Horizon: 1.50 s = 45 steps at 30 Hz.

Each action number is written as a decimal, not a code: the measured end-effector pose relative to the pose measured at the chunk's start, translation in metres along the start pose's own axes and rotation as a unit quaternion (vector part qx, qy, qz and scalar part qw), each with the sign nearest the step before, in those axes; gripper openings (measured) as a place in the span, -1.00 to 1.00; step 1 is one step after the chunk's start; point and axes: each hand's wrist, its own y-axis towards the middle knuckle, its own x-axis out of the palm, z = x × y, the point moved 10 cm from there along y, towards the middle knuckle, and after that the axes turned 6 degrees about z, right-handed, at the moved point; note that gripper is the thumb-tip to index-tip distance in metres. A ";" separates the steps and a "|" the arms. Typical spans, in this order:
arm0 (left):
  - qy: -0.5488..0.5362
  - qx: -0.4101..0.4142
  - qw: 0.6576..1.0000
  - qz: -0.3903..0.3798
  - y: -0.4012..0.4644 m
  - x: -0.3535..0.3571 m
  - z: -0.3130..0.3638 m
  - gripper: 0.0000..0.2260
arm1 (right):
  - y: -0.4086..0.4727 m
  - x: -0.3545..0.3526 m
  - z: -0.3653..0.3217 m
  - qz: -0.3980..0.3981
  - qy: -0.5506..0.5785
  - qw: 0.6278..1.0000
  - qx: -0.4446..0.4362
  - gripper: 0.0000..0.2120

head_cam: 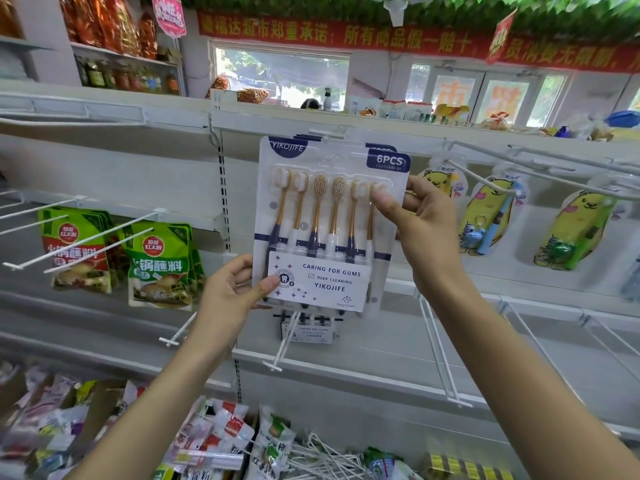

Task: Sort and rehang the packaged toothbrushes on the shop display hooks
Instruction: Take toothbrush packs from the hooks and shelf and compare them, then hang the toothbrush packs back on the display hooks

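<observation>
I hold a stack of white and navy toothbrush packs (323, 216) upright in front of the white shelf back. Each pack shows several gold-handled brushes and a "6PCS" label. My left hand (232, 292) pinches the lower left corner, thumb on the front label. My right hand (426, 220) grips the right edge near the brush heads. The packs' tops reach a white display hook (332, 133) on the upper rail; whether they hang on it is unclear. Another pack (308, 329) hangs lower behind, on a hook (285, 341).
Yellow children's toothbrush packs (488, 216) hang on hooks to the right. Green sauce pouches (159, 265) hang at the left. Bare white hooks (441, 351) jut out below my right arm. Snack bags (221, 434) and loose hooks (332, 455) lie in the bin below.
</observation>
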 end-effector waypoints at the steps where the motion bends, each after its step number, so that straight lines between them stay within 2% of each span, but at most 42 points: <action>1: 0.001 0.001 1.000 -0.002 0.004 0.002 -0.001 -0.72 | 0.003 0.000 0.003 0.003 -0.004 1.000 -0.001 -0.71; 13: 0.041 0.003 0.999 -0.028 0.058 0.035 -0.022 -0.82 | 0.049 0.000 0.030 0.018 -0.043 0.999 -0.013 -0.76; 19: 0.038 -0.043 0.998 -0.027 0.084 0.047 -0.045 -0.73 | 0.071 0.007 0.044 0.008 -0.108 0.994 -0.027 -0.71; 23: 0.027 -0.063 0.997 -0.027 0.088 0.056 -0.050 -0.77 | 0.077 0.006 0.048 0.015 -0.157 0.987 -0.035 -0.71; 26: 0.039 -0.078 0.996 -0.034 0.083 0.059 -0.053 -0.78 | 0.076 0.006 0.041 0.017 -0.223 0.973 -0.058 -0.68; 29: 0.081 -0.109 0.991 -0.014 0.076 0.048 -0.067 -0.62 | 0.069 -0.003 0.048 0.009 -0.315 0.948 -0.044 -0.64; 31: 0.073 -0.145 0.987 -0.002 0.064 0.039 -0.078 -0.72 | 0.058 -0.014 0.058 0.002 -0.343 0.939 -0.023 -0.66; 34: 0.063 -0.185 0.981 -0.017 0.044 0.033 -0.091 -0.70 | 0.033 -0.029 0.063 -0.014 -0.386 0.922 -0.029 -0.69; 37: 0.112 -0.142 0.983 -0.037 0.032 0.031 -0.086 -0.77 | 0.004 -0.040 0.064 -0.051 -0.426 0.902 -0.047 -0.73; 40: 0.184 -0.056 0.978 -0.087 0.012 0.049 -0.071 -0.76 | -0.031 -0.057 0.062 -0.075 -0.476 0.872 -0.082 -0.73; 43: 0.280 0.055 0.949 -0.131 -0.014 0.079 -0.049 -0.70 | -0.066 -0.076 0.058 -0.089 -0.517 0.847 -0.085 -0.71; 45: 0.333 0.150 0.919 -0.146 -0.035 0.103 -0.029 -0.66 | -0.087 -0.093 0.053 -0.085 -0.535 0.837 -0.077 -0.71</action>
